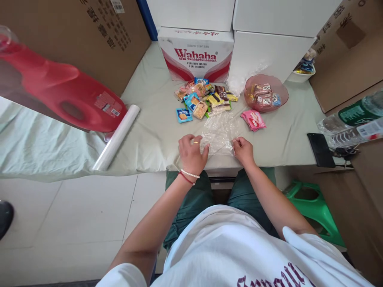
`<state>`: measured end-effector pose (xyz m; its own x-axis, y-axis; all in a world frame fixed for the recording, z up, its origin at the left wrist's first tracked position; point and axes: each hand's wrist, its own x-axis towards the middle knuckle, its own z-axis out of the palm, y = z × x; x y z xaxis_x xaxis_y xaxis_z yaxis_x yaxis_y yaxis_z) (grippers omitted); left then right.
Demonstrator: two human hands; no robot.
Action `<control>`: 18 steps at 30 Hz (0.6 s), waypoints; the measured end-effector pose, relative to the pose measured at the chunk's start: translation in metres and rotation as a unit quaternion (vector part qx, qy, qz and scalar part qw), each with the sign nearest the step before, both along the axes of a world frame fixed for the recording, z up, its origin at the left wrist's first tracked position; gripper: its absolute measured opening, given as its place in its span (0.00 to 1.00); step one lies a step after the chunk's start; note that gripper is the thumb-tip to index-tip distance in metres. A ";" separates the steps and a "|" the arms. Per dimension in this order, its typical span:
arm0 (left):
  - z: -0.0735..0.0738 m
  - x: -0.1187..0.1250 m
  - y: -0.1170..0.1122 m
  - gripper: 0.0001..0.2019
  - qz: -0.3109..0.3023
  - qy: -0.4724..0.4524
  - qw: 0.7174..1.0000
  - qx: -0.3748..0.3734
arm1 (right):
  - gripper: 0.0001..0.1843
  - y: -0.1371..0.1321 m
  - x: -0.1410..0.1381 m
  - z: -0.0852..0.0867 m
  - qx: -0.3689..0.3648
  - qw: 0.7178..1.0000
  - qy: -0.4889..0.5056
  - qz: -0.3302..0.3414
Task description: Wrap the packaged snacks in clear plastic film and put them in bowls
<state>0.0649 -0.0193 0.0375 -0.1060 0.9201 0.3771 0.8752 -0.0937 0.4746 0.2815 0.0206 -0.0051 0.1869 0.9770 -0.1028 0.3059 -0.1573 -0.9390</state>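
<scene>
A clear plastic bag (pixel 220 133) lies flat on the pale green tablecloth (pixel 155 127) near the front edge. My left hand (pixel 192 152) has its fingers curled on the bag's near left corner. My right hand (pixel 243 150) pinches the bag's near right corner. Behind the bag sits a pile of small snack packets (pixel 203 99), with a blue packet (pixel 183 115) at its left. A pink packet (pixel 253 120) lies to the right, in front of a pink translucent bowl (pixel 265 93) holding more packets.
A roll of clear film (pixel 116 136) lies at the left beside a big red jug (pixel 56 89). A Wahaha water carton (pixel 196 54) and white boxes stand behind. A black phone (pixel 321 150) and water bottles (pixel 353 119) are at the right, a green stool (pixel 314 207) below.
</scene>
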 end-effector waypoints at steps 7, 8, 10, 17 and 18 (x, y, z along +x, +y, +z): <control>-0.007 0.022 0.030 0.19 0.005 0.063 0.977 -0.203 | 0.13 -0.001 0.002 -0.003 0.010 0.998 -0.064 0.026; -0.008 0.022 0.032 0.16 -0.007 0.062 0.977 -0.205 | 0.13 -0.001 0.002 -0.003 0.007 0.997 -0.067 0.027; -0.013 0.017 0.035 0.09 -0.033 0.004 0.980 -0.194 | 0.13 -0.001 0.002 -0.005 0.009 0.997 -0.070 0.027; -0.027 -0.016 0.040 0.06 -0.015 -0.327 0.931 -0.160 | 0.12 0.000 0.003 -0.001 0.023 0.995 -0.087 0.034; -0.028 -0.019 0.039 0.07 -0.008 -0.352 0.922 -0.158 | 0.12 0.000 0.004 0.000 0.024 0.995 -0.087 0.035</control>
